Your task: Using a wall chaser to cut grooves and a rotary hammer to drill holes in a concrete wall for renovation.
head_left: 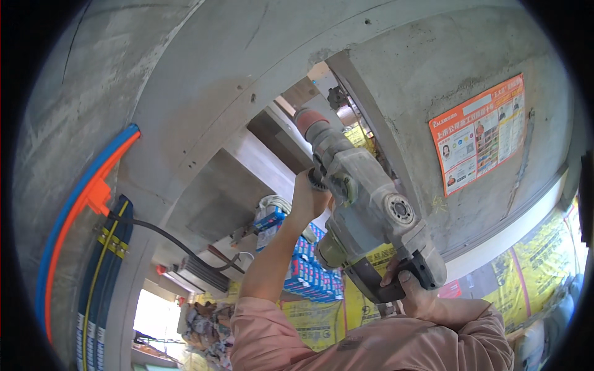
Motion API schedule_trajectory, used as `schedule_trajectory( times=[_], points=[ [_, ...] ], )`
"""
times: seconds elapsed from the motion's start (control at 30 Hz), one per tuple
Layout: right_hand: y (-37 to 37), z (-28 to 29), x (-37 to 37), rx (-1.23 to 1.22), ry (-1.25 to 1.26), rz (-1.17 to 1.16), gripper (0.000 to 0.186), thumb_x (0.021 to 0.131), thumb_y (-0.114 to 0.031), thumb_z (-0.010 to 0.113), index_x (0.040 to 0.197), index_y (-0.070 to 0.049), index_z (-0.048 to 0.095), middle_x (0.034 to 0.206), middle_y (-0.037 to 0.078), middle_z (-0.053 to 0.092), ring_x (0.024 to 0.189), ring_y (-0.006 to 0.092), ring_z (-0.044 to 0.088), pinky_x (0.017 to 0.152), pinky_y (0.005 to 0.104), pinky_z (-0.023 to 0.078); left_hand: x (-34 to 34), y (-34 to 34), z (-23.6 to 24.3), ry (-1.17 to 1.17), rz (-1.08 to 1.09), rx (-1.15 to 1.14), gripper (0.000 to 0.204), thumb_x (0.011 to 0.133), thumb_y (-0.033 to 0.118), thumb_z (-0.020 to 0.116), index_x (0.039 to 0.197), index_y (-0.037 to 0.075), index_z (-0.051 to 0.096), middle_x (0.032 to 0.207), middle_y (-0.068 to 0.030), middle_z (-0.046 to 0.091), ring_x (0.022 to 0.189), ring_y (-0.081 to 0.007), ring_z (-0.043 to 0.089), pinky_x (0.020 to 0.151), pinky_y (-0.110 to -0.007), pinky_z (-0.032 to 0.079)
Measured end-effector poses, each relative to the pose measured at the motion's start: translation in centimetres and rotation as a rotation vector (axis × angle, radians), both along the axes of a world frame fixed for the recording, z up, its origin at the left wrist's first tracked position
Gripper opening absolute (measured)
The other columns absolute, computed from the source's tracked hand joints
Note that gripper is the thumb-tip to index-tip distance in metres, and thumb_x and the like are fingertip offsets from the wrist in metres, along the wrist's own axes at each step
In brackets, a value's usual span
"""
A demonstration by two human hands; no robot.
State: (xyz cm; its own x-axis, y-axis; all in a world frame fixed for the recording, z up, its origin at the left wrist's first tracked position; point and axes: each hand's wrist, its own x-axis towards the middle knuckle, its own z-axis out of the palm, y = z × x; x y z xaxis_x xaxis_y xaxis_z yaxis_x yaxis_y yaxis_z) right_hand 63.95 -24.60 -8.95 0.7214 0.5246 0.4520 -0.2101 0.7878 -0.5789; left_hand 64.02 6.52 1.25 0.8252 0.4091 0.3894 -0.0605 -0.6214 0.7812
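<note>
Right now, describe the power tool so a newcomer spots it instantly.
From the grey concrete wall with the orange poster, look left. The left hand and right hand grip the bulky, dusty grey power tool; its reddish nose sets it apart from the blue boxes behind.

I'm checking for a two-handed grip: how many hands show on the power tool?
2: on the power tool, the left hand is at the front side handle and the right hand at the rear handle. Some fingers are hidden.
</note>
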Motion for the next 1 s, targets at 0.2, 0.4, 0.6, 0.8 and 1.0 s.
schedule_trajectory(
  times=[0.2, 0.4, 0.6, 0.8, 1.0],
  points=[
    [0.1, 2.1, -0.4, -0.018, -0.131, -0.126, 0.046, 0.094, -0.027, 0.065, 0.125, 0.004, 0.051, 0.082, 0.012, 0.063, 0.062, 0.0155, 0.057, 0.056, 0.0275, 0.043, -0.4, -0.6, -0.3, -0.085, -0.047, -0.095, 0.009, 0.084, 0.005, 0.066, 0.092, 0.002, 0.067, 0.085, -0.006, 0.072, 0.08, -0.0119, 0.067, 0.071, -0.031, 0.051],
    [1.5, 2.3, -1.9, -0.065, -0.127, -0.127, 0.046, 0.093, -0.028, 0.065, 0.121, 0.006, 0.05, 0.082, 0.014, 0.061, 0.06, 0.0165, 0.057, 0.055, 0.0276, 0.045, -2.1, 0.0, 0.4, -0.108, -0.054, -0.199, 0.019, 0.084, 0.002, 0.066, 0.103, 0.0, 0.067, 0.098, -0.0035, 0.072, 0.087, -0.012, 0.067, 0.079, -0.029, 0.052],
    [1.9, 0.6, -1.5, -0.219, -0.207, -0.045, 0.038, 0.093, -0.03, 0.062, 0.113, 0.0, 0.05, 0.093, 0.011, 0.057, 0.065, 0.0172, 0.056, 0.058, 0.0301, 0.048, -3.8, 1.2, -1.2, -0.207, -0.136, -0.397, 0.042, 0.082, 0.002, 0.071, 0.121, -0.003, 0.057, 0.116, -0.0073, 0.068, 0.103, -0.0174, 0.065, 0.089, -0.033, 0.05],
    [3.1, 0.1, -0.3, -0.288, -0.392, 0.02, 0.039, 0.089, -0.036, 0.058, 0.098, 0.001, 0.052, 0.075, 0.01, 0.054, 0.058, 0.0174, 0.055, 0.057, 0.0294, 0.047, -5.6, 2.1, -3.5, -0.341, 0.196, 0.084, 0.022, 0.078, 0.015, 0.077, 0.094, 0.002, 0.068, 0.089, -0.017, 0.071, 0.088, -0.0307, 0.071, 0.075, -0.038, 0.052],
    [3.4, -0.2, 3.5, -0.332, -0.371, 0.068, 0.036, 0.089, -0.031, 0.053, 0.096, 0.003, 0.051, 0.072, 0.01, 0.054, 0.056, 0.0173, 0.055, 0.052, 0.0288, 0.046, -4.5, 1.0, -4.6, -0.212, 0.409, 0.124, 0.02, 0.077, 0.017, 0.073, 0.088, 0.001, 0.067, 0.083, -0.0196, 0.069, 0.085, -0.0393, 0.067, 0.07, -0.043, 0.051]
  ],
)
